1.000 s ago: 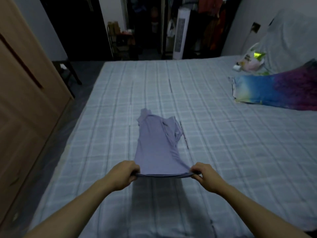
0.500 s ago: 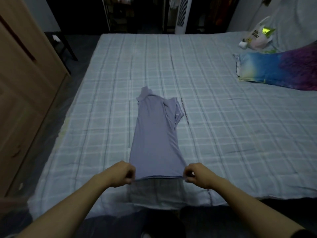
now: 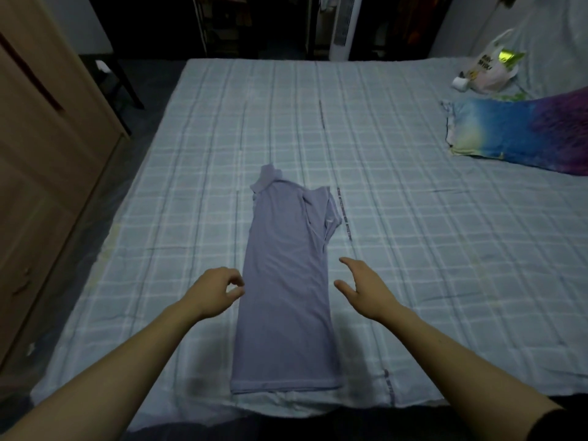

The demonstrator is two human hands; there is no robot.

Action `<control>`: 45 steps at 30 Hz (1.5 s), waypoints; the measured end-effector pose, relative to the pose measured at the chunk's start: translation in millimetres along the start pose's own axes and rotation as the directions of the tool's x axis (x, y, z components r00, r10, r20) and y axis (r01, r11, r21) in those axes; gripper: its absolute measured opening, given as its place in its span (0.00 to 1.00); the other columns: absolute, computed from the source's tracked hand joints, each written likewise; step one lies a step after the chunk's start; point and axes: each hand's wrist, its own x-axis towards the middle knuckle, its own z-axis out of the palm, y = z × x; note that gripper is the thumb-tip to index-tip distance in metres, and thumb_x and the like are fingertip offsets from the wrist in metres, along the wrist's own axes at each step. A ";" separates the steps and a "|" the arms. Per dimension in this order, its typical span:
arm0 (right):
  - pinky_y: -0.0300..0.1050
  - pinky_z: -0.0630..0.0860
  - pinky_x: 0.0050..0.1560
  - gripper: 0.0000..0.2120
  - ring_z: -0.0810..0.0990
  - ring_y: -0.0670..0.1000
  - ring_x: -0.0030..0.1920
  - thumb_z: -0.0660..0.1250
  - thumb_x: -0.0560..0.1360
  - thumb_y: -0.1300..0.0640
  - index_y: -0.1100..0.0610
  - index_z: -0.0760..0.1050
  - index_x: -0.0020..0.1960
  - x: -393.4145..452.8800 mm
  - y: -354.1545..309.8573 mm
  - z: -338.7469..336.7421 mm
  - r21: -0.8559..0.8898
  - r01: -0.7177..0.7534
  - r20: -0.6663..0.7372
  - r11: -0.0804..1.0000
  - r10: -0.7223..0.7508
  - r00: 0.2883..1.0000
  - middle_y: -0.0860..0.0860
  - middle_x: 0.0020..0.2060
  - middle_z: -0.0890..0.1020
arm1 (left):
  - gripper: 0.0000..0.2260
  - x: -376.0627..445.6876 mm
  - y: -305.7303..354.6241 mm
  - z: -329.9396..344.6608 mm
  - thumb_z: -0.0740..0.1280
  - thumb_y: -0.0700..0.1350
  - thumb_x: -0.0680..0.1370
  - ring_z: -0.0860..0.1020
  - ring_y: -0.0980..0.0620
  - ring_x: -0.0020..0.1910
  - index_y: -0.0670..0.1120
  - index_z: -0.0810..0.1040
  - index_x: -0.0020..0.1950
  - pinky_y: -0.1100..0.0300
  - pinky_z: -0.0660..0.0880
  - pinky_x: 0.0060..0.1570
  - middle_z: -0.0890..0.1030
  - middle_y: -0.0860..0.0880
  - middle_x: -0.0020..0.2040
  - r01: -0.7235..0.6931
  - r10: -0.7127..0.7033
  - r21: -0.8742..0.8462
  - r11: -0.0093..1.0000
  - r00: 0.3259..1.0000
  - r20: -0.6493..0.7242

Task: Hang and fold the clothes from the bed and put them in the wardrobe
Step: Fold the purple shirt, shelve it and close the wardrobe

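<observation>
1. Two hands hover over the bed (image 3: 413,192), holding nothing: my left hand (image 3: 212,292) has loosely curled fingers, thumb near forefinger, and my right hand (image 3: 362,289) is spread.
2. Between them lies the lilac polo shirt (image 3: 288,291), folded into a narrow strip, flat on the checked sheet.
3. Its long axis runs straight away from me: hem at the near edge, collar at the far end.
4. Both hands flank its middle; the left looks closer to the cloth, so I judge a crosswise fold comes next.
5. Far right, a tie-dye garment (image 3: 521,135) waits.
</observation>
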 end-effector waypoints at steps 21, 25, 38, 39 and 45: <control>0.50 0.67 0.68 0.24 0.70 0.57 0.67 0.64 0.79 0.52 0.57 0.65 0.72 250.3 48.0 8.9 0.032 -0.011 -0.064 0.999 0.013 0.998 0.56 0.68 0.71 | 0.23 227.0 -17.1 6.6 0.63 0.53 0.80 0.69 0.44 0.68 0.44 0.69 0.72 0.52 0.67 0.67 0.72 0.44 0.70 0.239 -0.257 -0.119 0.964 0.951 -0.171; 0.53 0.67 0.68 0.25 0.69 0.58 0.68 0.62 0.79 0.48 0.56 0.64 0.73 311.7 53.1 51.6 -0.010 -0.025 -0.068 1.000 0.024 0.997 0.56 0.69 0.70 | 0.21 295.9 -36.2 32.1 0.62 0.52 0.81 0.69 0.41 0.68 0.44 0.69 0.71 0.50 0.68 0.65 0.73 0.44 0.68 0.160 -0.168 -0.053 0.986 0.964 -0.208; 0.55 0.43 0.77 0.36 0.45 0.54 0.79 0.45 0.80 0.34 0.54 0.45 0.80 460.0 89.7 147.3 -0.439 0.137 -0.059 0.888 -0.181 0.982 0.54 0.79 0.47 | 0.32 466.0 -119.4 95.8 0.48 0.63 0.81 0.50 0.47 0.80 0.49 0.49 0.81 0.45 0.45 0.77 0.51 0.48 0.81 -0.069 0.137 0.325 0.943 0.972 -0.192; 0.55 0.44 0.77 0.36 0.44 0.54 0.79 0.46 0.80 0.34 0.54 0.45 0.80 460.4 92.5 150.6 -0.449 0.124 -0.064 0.885 -0.171 0.983 0.54 0.79 0.47 | 0.32 466.9 -124.2 101.3 0.50 0.62 0.81 0.51 0.47 0.80 0.48 0.50 0.81 0.45 0.47 0.77 0.52 0.48 0.81 -0.068 0.146 0.334 0.940 0.966 -0.214; 0.57 0.45 0.77 0.37 0.42 0.53 0.79 0.46 0.79 0.34 0.54 0.43 0.80 466.2 92.8 149.9 -0.465 0.116 -0.035 0.878 -0.149 0.988 0.53 0.80 0.46 | 0.33 472.6 -124.8 103.0 0.52 0.62 0.80 0.51 0.47 0.80 0.48 0.51 0.81 0.43 0.50 0.76 0.53 0.48 0.81 -0.071 0.160 0.342 0.937 0.958 -0.239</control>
